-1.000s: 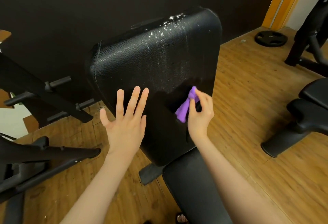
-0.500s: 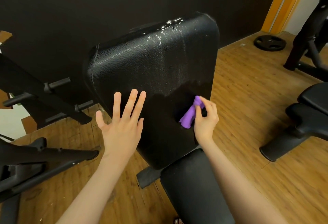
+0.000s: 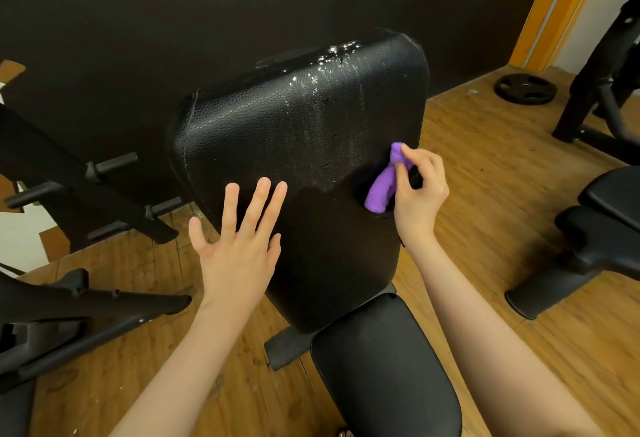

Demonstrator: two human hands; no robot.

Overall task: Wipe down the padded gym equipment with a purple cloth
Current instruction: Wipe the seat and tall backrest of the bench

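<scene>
Item: right hand pinching bunched purple cloth at backrest pad right edge, left hand splayed flat; best wiped upward through the droplets.

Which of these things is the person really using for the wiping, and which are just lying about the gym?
In use:
purple cloth, gripped by the right hand
wet black backrest pad
left hand, open

Lying about:
weight plate on the floor
another bench, right
black rack, left
</scene>
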